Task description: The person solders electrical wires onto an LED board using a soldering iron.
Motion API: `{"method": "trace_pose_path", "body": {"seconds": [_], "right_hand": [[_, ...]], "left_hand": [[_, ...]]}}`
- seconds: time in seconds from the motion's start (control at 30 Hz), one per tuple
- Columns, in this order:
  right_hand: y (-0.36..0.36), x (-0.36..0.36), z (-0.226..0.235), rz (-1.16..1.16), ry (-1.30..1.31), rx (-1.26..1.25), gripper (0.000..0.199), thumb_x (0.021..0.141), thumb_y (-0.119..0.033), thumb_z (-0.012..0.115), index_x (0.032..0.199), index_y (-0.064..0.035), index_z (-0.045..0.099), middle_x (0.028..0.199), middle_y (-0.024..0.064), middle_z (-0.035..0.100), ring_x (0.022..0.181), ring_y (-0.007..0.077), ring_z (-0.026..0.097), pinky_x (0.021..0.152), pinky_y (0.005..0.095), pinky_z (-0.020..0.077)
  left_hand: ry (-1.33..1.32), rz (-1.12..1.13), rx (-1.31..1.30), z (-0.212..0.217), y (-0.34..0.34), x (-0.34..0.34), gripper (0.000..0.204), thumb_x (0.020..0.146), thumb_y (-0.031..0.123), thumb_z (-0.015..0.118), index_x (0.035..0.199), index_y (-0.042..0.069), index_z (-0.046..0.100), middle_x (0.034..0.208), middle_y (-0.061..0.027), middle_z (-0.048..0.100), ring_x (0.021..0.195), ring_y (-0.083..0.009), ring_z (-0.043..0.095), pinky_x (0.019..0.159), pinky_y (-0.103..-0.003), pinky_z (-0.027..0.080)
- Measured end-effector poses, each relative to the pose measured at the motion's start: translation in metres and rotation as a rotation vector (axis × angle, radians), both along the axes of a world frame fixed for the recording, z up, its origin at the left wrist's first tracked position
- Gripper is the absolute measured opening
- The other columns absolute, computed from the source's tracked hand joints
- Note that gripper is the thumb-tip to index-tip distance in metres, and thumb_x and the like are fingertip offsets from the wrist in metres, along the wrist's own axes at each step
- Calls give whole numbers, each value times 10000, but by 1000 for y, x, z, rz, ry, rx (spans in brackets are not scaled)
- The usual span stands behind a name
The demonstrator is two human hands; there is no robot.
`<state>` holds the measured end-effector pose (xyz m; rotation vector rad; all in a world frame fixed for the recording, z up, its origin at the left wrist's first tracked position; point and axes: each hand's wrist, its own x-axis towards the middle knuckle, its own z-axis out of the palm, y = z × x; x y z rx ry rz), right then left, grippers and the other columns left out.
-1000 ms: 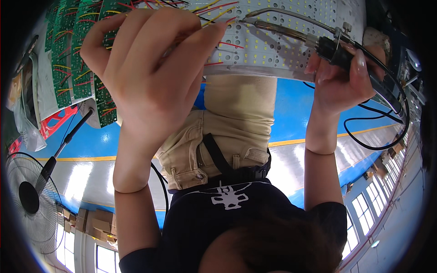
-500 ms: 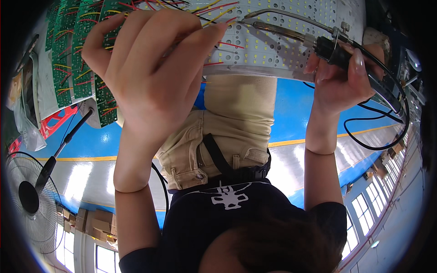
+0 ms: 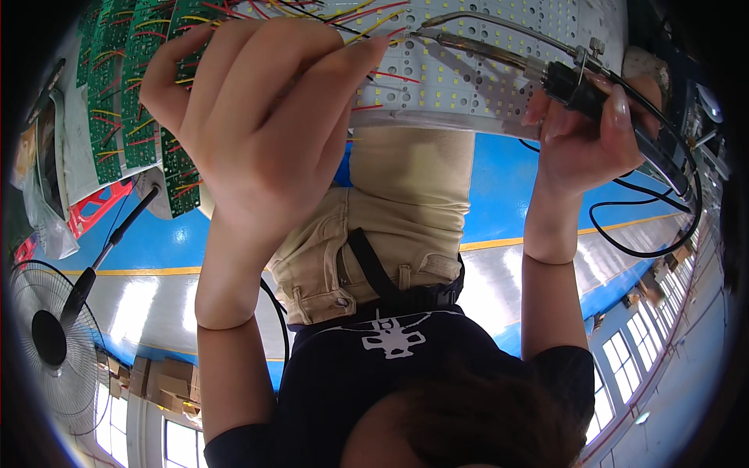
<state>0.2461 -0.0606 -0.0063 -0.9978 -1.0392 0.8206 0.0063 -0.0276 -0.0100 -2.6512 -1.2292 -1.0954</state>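
The left hand [image 3: 257,132] spreads over the near edge of a white panel [image 3: 468,78] dotted with small square lights and holes, its fingers [image 3: 335,86] curled down among thin red and yellow wires [image 3: 367,23] that stick up from the panel; whether the fingertips actually pinch a wire cannot be told, since they are hidden behind the hand. The right hand [image 3: 585,140] is closed around the black handle of a soldering iron [image 3: 546,70], whose long metal shaft reaches leftward across the panel, with its tip close to the wires near the left hand's fingertips. A black cord [image 3: 647,234] loops from the handle down past the right wrist. To the left of the panel lie rows of green circuit boards [image 3: 133,93] carrying more red and yellow wires, and just beside them sits a red frame [image 3: 97,204]. Farther left stands a fan [image 3: 47,343] on a black pole, above a blue floor [image 3: 507,195] with a yellow line.
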Motion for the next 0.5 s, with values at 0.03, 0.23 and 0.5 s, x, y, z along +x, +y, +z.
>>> {"method": "trace_pose_path", "body": {"seconds": [0.03, 0.23, 0.5], "right_hand": [[0, 1, -2, 0, 0, 0, 87, 908, -27, 536, 881, 54, 520, 542, 137, 484, 357, 172, 438, 360, 356, 454], [0, 0, 5, 6, -63, -28, 74, 913, -22, 537, 909, 50, 518, 555, 136, 499, 366, 167, 451, 362, 341, 454], [1, 0, 5, 27, -57, -16, 65, 911, -12, 531, 901, 49, 509, 541, 132, 490, 365, 164, 452, 363, 340, 457]], "left_hand": [[-7, -1, 1, 0, 0, 0, 246, 702, 64, 789, 903, 206, 798, 774, 87, 628, 728, -80, 595, 899, -291, 337], [-16, 0, 8, -2, 0, 0, 245, 694, 74, 797, 898, 209, 800, 775, 88, 627, 727, -81, 592, 897, -294, 340], [77, 77, -98, 14, -6, 10, 241, 688, 88, 805, 896, 211, 800, 780, 86, 624, 734, -83, 592, 901, -299, 340]]}}
